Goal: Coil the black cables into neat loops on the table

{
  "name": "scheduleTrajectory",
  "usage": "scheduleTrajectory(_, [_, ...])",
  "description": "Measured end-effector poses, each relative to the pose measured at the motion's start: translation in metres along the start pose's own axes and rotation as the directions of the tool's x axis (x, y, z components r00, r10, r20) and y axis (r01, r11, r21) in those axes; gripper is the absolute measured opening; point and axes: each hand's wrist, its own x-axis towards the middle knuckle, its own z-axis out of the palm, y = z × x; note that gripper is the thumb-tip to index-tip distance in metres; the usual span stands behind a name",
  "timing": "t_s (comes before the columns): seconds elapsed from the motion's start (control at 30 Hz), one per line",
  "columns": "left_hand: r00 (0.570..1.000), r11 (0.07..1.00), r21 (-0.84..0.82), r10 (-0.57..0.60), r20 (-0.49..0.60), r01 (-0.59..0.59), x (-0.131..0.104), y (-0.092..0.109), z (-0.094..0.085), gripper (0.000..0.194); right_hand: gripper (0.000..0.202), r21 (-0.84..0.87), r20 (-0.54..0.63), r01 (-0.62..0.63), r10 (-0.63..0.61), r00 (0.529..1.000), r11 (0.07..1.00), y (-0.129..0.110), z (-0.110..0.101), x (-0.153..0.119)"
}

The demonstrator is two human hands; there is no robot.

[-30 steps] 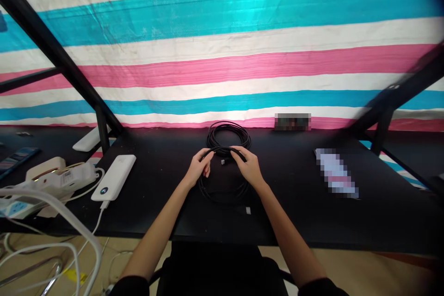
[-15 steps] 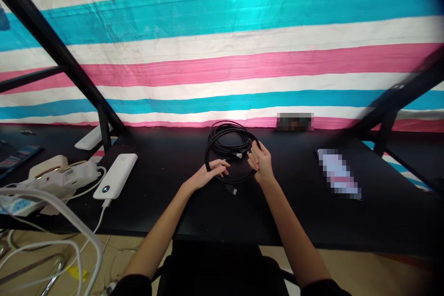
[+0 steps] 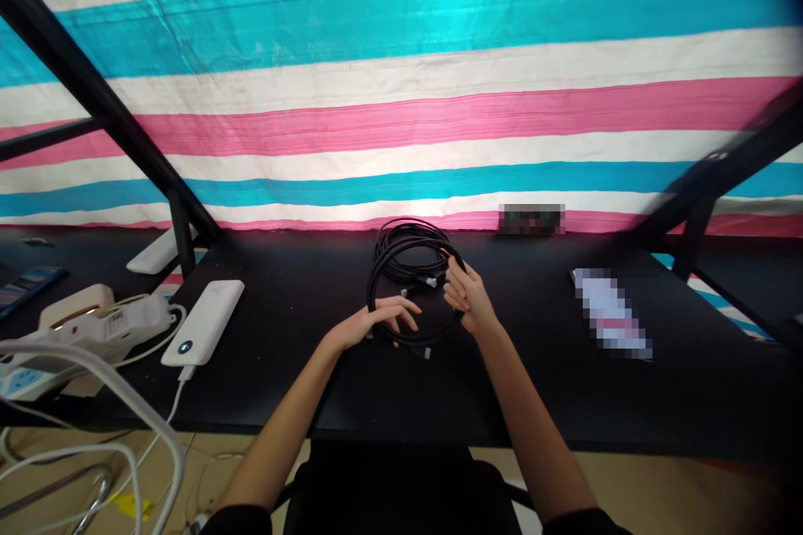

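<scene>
A coiled black cable (image 3: 370, 280) stands tilted up between my two hands. My right hand (image 3: 467, 294) is closed around its right side, with the fingers curled in. At the lower left of the loop, my left hand (image 3: 384, 319) touches the cable with its fingers stretched out and apart. A plug end (image 3: 427, 354) shows below the loop, close to the table. Behind it lies a second coil of black cable (image 3: 411, 222), partly hidden by the raised loop. A pale connector (image 3: 431, 282) is visible inside the loop.
On the black table (image 3: 263, 389), a white power bank (image 3: 204, 322) with a cable lies left. Beyond it are a power strip (image 3: 135, 326) and white cords. A blurred phone-shaped object (image 3: 611, 313) lies right; a dark blurred box (image 3: 531, 219) stands behind. Black frame bars (image 3: 681, 175) flank both sides.
The held loop has shifted slightly left and down. My left fingers have spread and reach further into the loop; my right hand keeps its grip and has moved a little left.
</scene>
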Motion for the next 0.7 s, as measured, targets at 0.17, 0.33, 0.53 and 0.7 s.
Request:
scheduleTrajectory(0.17, [0.995, 0.970, -0.239, -0.022, 0.100, 0.046, -0.002, 0.004, -0.002, 0.059, 0.036, -0.041, 0.135, -0.111, 0.115, 0.984, 0.993, 0.001, 0.000, -0.003])
scheduleTrajectory(0.33, [0.999, 0.963, -0.267, -0.033, 0.007, 0.033, -0.003, 0.003, -0.007, 0.050, 0.035, -0.143, 0.164, -0.139, 0.162, 0.973, 0.980, 0.007, 0.003, -0.004])
scheduleTrajectory(0.53, [0.953, 0.987, -0.159, -0.027, -0.301, -0.022, 0.004, -0.004, -0.011, 0.043, 0.037, -0.201, 0.060, -0.107, 0.122, 0.991, 0.974, 0.012, 0.005, -0.001])
scheduleTrajectory(0.7, [0.870, 0.982, -0.164, -0.001, -0.492, -0.092, 0.008, -0.008, -0.011, 0.046, 0.052, -0.219, 0.011, -0.040, 0.043, 0.999, 0.975, 0.017, 0.007, 0.002])
